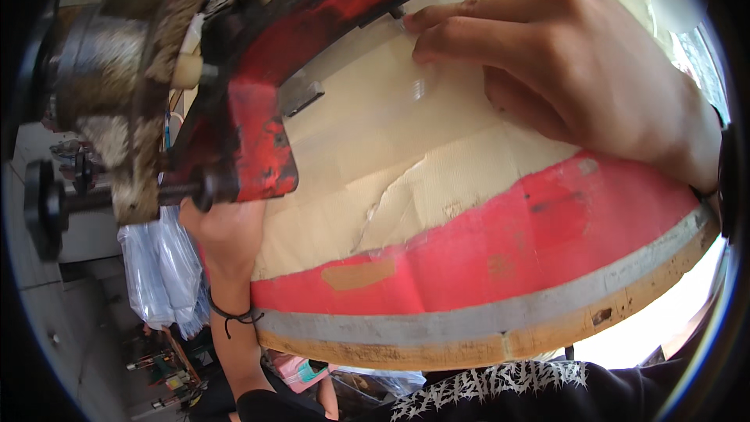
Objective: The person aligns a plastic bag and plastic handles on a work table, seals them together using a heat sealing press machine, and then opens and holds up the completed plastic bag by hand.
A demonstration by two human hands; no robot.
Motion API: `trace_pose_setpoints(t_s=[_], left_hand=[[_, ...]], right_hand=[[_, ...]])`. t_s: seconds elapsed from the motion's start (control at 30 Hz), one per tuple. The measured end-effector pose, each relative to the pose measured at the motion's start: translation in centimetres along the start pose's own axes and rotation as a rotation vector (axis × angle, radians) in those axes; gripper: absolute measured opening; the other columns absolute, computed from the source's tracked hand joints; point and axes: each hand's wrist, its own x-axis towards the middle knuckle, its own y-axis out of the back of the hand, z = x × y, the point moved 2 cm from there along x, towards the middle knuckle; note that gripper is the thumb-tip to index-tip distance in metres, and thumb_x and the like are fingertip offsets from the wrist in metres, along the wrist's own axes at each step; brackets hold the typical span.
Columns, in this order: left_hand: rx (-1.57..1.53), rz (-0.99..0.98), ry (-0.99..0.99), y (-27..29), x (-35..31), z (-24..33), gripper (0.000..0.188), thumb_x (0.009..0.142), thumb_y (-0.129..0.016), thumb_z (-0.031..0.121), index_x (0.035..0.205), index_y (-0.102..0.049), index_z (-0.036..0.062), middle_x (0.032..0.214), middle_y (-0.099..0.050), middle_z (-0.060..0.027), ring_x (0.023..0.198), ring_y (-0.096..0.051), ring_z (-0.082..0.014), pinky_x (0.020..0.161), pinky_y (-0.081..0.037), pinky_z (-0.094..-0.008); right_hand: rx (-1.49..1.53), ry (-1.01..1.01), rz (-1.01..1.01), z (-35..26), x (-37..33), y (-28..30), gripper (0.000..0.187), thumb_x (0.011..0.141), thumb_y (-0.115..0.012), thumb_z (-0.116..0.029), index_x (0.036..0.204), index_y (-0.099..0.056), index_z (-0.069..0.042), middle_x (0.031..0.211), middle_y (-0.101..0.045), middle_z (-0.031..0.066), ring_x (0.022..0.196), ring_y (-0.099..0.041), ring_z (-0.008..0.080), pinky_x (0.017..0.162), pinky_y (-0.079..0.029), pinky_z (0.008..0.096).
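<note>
My right hand (558,55) reaches in over the tan paper-covered worktop (461,160), index and middle fingers stretched forward. Their tips rest beside a small dark pin under the arm of a red and black machine (262,137); the thumb side is tucked lower. I see nothing clearly gripped in this hand. A faint shine near the fingertips looks like clear film. At the left, my left hand (223,234) lies at the worktop's edge under the machine's red end block, its fingers hidden behind it. A thin black cord (234,316) circles that wrist.
A metal cylinder (101,66) and a black knob (43,211) on a threaded shaft jut out at the left. Red covering, a grey strip and a wooden edge (437,352) border the worktop. Clear plastic bags (160,266) hang beyond my left arm.
</note>
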Motion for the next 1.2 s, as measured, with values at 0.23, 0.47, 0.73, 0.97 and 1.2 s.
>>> trace_pose_setpoints(t_s=[0.23, 0.47, 0.73, 0.97, 1.2], left_hand=[[-0.034, -0.067, -0.123, 0.7, -0.3, 0.6, 0.013, 0.077, -0.074, 0.000, 0.089, -0.070, 0.0023, 0.084, -0.065, -0.0123, 0.073, -0.066, -0.0318, 0.064, -0.055, -0.0397], [-0.375, -0.167, 0.029, 2.6, -2.1, 2.6, 0.032, 0.094, -0.056, 0.006, 0.125, -0.059, -0.0011, 0.120, -0.062, -0.0190, 0.105, -0.061, -0.0391, 0.089, -0.051, -0.0407], [-0.372, -0.184, 0.212, 6.7, -10.2, 4.0, 0.044, 0.096, -0.059, 0.024, 0.134, -0.055, 0.0040, 0.146, -0.048, -0.0146, 0.136, -0.043, -0.0320, 0.115, -0.032, -0.0428], [-0.447, -0.149, 0.232, 7.2, -10.9, 3.5, 0.044, 0.092, -0.066, 0.030, 0.127, -0.061, 0.0043, 0.145, -0.051, -0.0122, 0.137, -0.042, -0.0316, 0.114, -0.033, -0.0419], [-0.130, -0.312, 0.185, 8.1, -12.7, 5.6, 0.096, 0.079, -0.063, 0.068, 0.151, -0.034, 0.0114, 0.159, -0.029, -0.0107, 0.147, -0.025, -0.0286, 0.121, -0.020, -0.0487]], right_hand=[[-0.079, -0.046, -0.113, -0.4, -0.3, 0.3, 0.030, 0.084, -0.059, -0.011, 0.113, -0.064, -0.006, 0.092, -0.071, 0.0149, 0.076, -0.067, 0.0344, 0.072, -0.055, 0.0436], [-0.211, -0.005, 0.004, -2.3, -1.6, 1.0, 0.037, 0.082, -0.061, -0.005, 0.119, -0.061, -0.009, 0.122, -0.066, 0.0063, 0.093, -0.067, 0.0304, 0.083, -0.054, 0.0428], [-0.181, -0.351, 0.043, -7.8, -7.4, 3.3, 0.027, 0.093, -0.060, -0.016, 0.116, -0.064, -0.003, 0.128, -0.062, 0.0151, 0.120, -0.055, 0.0347, 0.101, -0.046, 0.0424], [-0.255, -0.489, -0.069, -12.9, -9.6, 3.3, 0.062, 0.092, -0.062, -0.045, 0.138, -0.051, -0.005, 0.148, -0.044, 0.0174, 0.140, -0.037, 0.0331, 0.116, -0.028, 0.0470], [-0.344, -0.323, 0.002, -16.8, -11.3, 2.5, 0.079, 0.074, -0.079, -0.033, 0.144, -0.046, -0.013, 0.152, -0.039, 0.0153, 0.142, -0.036, 0.0321, 0.118, -0.024, 0.0518]])
